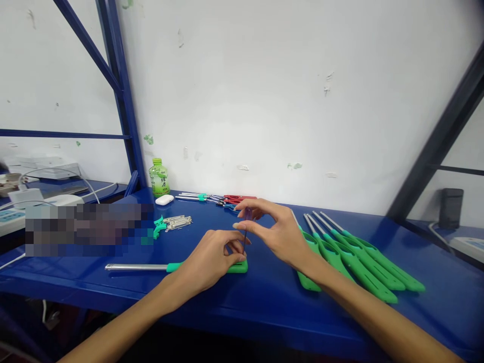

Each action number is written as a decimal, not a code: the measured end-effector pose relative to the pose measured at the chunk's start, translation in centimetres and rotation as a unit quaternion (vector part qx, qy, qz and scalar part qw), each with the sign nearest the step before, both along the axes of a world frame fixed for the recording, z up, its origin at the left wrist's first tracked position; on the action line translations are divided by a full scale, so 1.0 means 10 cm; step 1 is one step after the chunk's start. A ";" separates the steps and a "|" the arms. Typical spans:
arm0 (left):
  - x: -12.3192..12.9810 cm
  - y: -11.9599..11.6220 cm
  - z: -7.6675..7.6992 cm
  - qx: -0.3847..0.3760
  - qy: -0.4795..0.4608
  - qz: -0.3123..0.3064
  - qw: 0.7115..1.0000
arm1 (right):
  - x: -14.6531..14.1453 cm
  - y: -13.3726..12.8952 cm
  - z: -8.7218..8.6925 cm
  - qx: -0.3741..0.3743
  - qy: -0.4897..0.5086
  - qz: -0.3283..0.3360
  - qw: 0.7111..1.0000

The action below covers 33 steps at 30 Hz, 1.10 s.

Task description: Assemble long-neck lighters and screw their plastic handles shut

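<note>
Green-handled lighter [174, 267] lies flat on the bench [264, 282], left hand [212, 257] closed over its handle. Right hand [278, 232] pinches a thin driver [248, 217], near-upright above the handle's end. Risk — sideways pressure or a slack left hold may let driver skid or lighter roll. Tip contact hidden by left fingers; mid-handle covered — seating unclear.

From your right hand [278, 229], you can pass over the table [270, 292] at six o'clock; green-handled tools [378, 269] block four.
</note>
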<state>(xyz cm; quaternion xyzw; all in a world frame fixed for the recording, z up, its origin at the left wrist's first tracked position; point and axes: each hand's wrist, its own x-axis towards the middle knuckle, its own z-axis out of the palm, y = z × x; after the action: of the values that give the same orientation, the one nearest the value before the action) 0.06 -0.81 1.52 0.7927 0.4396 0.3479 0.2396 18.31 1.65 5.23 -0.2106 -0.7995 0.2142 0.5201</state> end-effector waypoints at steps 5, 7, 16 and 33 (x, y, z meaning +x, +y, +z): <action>-0.04 0.00 0.03 -0.007 0.020 -0.006 1.000 | 0.00 0.01 -0.01 -0.009 0.002 -0.008 1.000; -0.04 0.00 0.04 -0.006 0.029 -0.004 1.000 | 0.01 0.02 -0.01 -0.007 -0.001 -0.008 1.000; -0.03 -0.01 0.06 -0.003 0.060 -0.008 0.998 | 0.06 0.05 -0.01 -0.056 -0.016 0.048 0.997; -0.34 -0.15 0.22 -0.050 0.226 0.008 0.973 | 0.05 0.00 0.02 0.038 -0.061 0.008 0.997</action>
<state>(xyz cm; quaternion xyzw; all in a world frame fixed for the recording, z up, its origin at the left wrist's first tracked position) -3.37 -2.33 3.70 0.8344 0.5052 0.1394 0.1704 18.84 1.67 5.41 -0.1971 -0.8388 0.1750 0.4764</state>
